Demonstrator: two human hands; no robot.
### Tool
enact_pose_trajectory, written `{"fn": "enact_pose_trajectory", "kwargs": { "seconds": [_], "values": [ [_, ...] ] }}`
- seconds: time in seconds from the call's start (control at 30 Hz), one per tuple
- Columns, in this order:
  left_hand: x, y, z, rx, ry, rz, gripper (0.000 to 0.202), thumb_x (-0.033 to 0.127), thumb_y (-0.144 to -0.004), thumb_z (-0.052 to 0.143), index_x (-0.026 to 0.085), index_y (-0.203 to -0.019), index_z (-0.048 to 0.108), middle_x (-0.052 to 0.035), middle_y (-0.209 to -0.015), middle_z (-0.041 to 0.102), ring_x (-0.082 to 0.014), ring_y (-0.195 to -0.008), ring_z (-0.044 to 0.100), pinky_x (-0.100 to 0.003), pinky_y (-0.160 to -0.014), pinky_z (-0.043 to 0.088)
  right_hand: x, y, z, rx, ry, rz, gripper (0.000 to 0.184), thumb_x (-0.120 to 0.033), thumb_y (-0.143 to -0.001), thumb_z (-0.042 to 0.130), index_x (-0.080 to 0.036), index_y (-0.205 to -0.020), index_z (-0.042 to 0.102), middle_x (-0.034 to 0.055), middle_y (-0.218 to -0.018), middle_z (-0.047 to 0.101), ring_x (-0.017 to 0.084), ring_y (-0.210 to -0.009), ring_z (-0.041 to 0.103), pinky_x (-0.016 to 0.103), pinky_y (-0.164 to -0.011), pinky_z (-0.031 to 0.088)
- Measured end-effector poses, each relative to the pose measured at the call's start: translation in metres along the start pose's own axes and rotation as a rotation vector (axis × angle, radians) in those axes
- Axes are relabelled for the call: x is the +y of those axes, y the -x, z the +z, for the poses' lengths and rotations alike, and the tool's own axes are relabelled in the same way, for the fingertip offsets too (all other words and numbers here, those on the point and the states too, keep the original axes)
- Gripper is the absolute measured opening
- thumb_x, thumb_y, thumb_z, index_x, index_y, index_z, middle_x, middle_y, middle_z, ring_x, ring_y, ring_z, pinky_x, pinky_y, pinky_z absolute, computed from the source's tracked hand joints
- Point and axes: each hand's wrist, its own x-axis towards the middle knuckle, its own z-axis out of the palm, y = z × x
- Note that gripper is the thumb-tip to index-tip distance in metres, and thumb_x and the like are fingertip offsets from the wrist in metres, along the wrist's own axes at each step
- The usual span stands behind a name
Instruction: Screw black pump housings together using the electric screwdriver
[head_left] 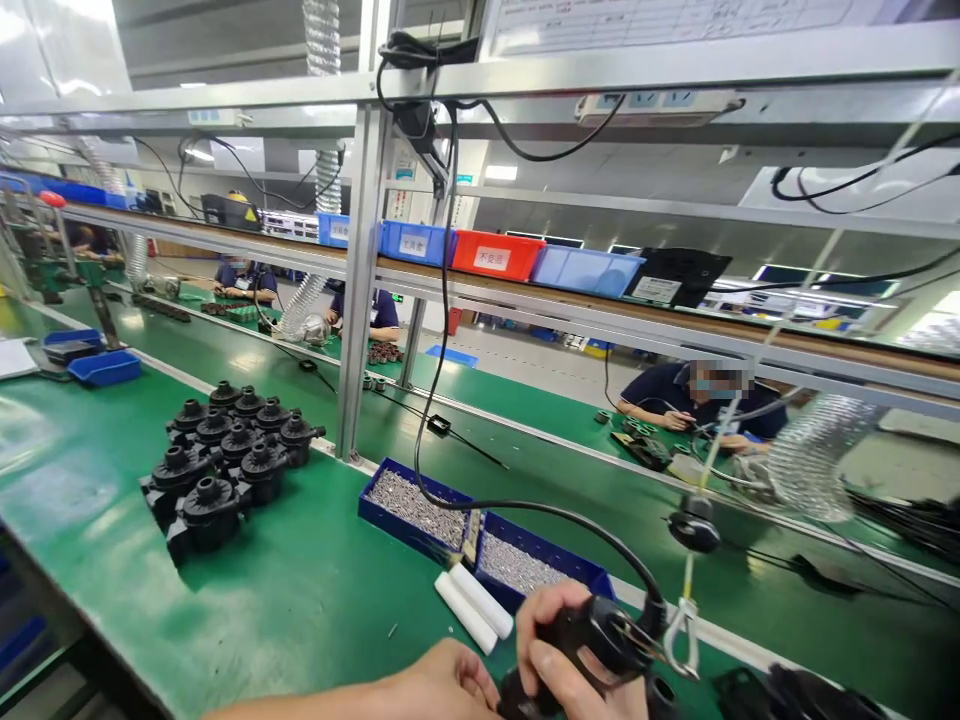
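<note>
My right hand (pixel 551 655), at the bottom, is wrapped round a black electric screwdriver (pixel 600 635) with a thick black cable at its rear end. A metal carabiner (pixel 682 640) on a hanging cord is beside the tool's rear. To its left, my left hand (pixel 454 680) has its fingers curled together next to a dark part at the lower edge; what they hold, if anything, is hidden. Just beyond my hands lie two white cylinders (pixel 480 605). Behind them stand two blue trays of small metal screws, a left one (pixel 397 525) and a right one (pixel 540 548).
Several black pump housings (pixel 225 460) stand grouped on the green bench (pixel 315 590) at left. More black parts (pixel 787 695) lie at lower right. An aluminium post (pixel 360 290) carries a shelf with blue bins and a red bin (pixel 496 256). Across the bench, co-workers sit.
</note>
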Motion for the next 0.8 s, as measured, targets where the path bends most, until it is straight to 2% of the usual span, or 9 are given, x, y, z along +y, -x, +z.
{"fn": "enact_pose_trajectory", "kwargs": {
  "seconds": [0.1, 0.2, 0.33, 0.4, 0.47, 0.53, 0.63, 0.7, 0.8],
  "values": [
    [0.01, 0.017, 0.008, 0.02, 0.023, -0.008, 0.052, 0.036, -0.04, 0.102, 0.018, -0.07, 0.064, 0.0027, -0.054, 0.062, -0.0089, -0.039, 0.049, -0.017, -0.033, 0.04, -0.001, -0.001, 0.0, -0.074, -0.029, -0.028, 0.037, -0.051, -0.095, 0.079, -0.023, -0.096, 0.054, -0.0003, -0.074, 0.062, 0.014, -0.053, 0.057, 0.027, -0.053, 0.049],
    [0.019, 0.028, 0.01, -0.058, 0.065, -0.012, 0.051, 0.039, -0.046, 0.099, 0.016, -0.079, 0.067, -0.0011, -0.06, 0.068, -0.0136, -0.045, 0.059, -0.024, -0.038, 0.055, 0.001, -0.006, -0.004, -0.148, -0.055, -0.055, 0.034, -0.048, -0.097, 0.077, -0.023, -0.096, 0.053, -0.0034, -0.068, 0.059, 0.011, -0.048, 0.053, 0.024, -0.051, 0.046],
    [0.025, 0.033, 0.008, -0.129, 0.033, 0.008, 0.055, 0.045, -0.051, 0.099, 0.016, -0.083, 0.065, 0.0001, -0.064, 0.066, -0.0119, -0.048, 0.059, -0.021, -0.041, 0.054, -0.001, -0.011, -0.013, -0.271, -0.098, -0.087, 0.031, -0.043, -0.096, 0.076, -0.024, -0.102, 0.053, 0.003, -0.084, 0.07, 0.011, -0.05, 0.057, 0.024, -0.05, 0.047],
    [0.029, 0.035, 0.004, -0.151, -0.034, 0.001, 0.055, 0.055, -0.063, 0.094, 0.018, -0.089, 0.063, 0.0011, -0.066, 0.065, -0.0123, -0.047, 0.059, -0.021, -0.043, 0.052, -0.004, -0.012, -0.014, -0.318, -0.11, -0.101, 0.032, -0.043, -0.095, 0.077, -0.024, -0.103, 0.053, 0.0062, -0.092, 0.073, 0.012, -0.052, 0.059, 0.025, -0.049, 0.047],
    [0.037, 0.037, -0.006, -0.116, -0.229, 0.029, 0.045, 0.061, -0.087, 0.073, 0.019, -0.097, 0.06, 0.0005, -0.067, 0.065, -0.0153, -0.048, 0.061, -0.024, -0.046, 0.051, -0.008, -0.013, -0.014, -0.278, -0.058, -0.113, 0.029, -0.042, -0.096, 0.077, -0.024, -0.102, 0.055, 0.0058, -0.091, 0.073, 0.013, -0.053, 0.06, 0.025, -0.05, 0.047],
    [0.049, 0.04, -0.021, 0.047, -0.64, 0.167, 0.026, 0.044, -0.105, 0.052, 0.019, -0.102, 0.06, -0.0034, -0.078, 0.069, -0.0206, -0.063, 0.071, -0.028, -0.059, 0.055, -0.009, -0.015, -0.012, -0.147, 0.029, -0.138, 0.024, -0.039, -0.098, 0.075, -0.023, -0.101, 0.058, 0.0039, -0.086, 0.072, 0.014, -0.054, 0.062, 0.026, -0.053, 0.049],
    [0.063, 0.042, -0.046, 0.314, -1.208, 0.34, 0.017, 0.01, -0.098, 0.049, 0.017, -0.097, 0.065, -0.0124, -0.103, 0.072, -0.0295, -0.095, 0.075, -0.036, -0.082, 0.053, -0.01, -0.021, -0.008, 0.057, 0.104, -0.21, 0.021, -0.036, -0.098, 0.075, -0.022, -0.101, 0.059, 0.0017, -0.081, 0.07, 0.015, -0.055, 0.065, 0.028, -0.056, 0.054],
    [0.067, 0.041, -0.057, 0.321, -1.321, 0.32, 0.021, 0.002, -0.09, 0.054, 0.017, -0.091, 0.068, -0.0138, -0.105, 0.072, -0.0324, -0.099, 0.073, -0.037, -0.084, 0.05, -0.012, -0.025, -0.008, 0.083, 0.124, -0.223, 0.021, -0.036, -0.098, 0.075, -0.022, -0.1, 0.06, 0.001, -0.078, 0.069, 0.015, -0.054, 0.066, 0.028, -0.056, 0.055],
    [0.065, 0.038, -0.058, 0.253, -1.339, 0.315, 0.023, 0.001, -0.085, 0.061, 0.02, -0.088, 0.072, -0.0083, -0.1, 0.074, -0.0292, -0.096, 0.073, -0.032, -0.08, 0.047, -0.014, -0.026, -0.007, 0.047, 0.143, -0.204, 0.021, -0.036, -0.098, 0.074, -0.021, -0.099, 0.06, 0.0008, -0.076, 0.068, 0.016, -0.055, 0.067, 0.028, -0.056, 0.056]
  ]
}}
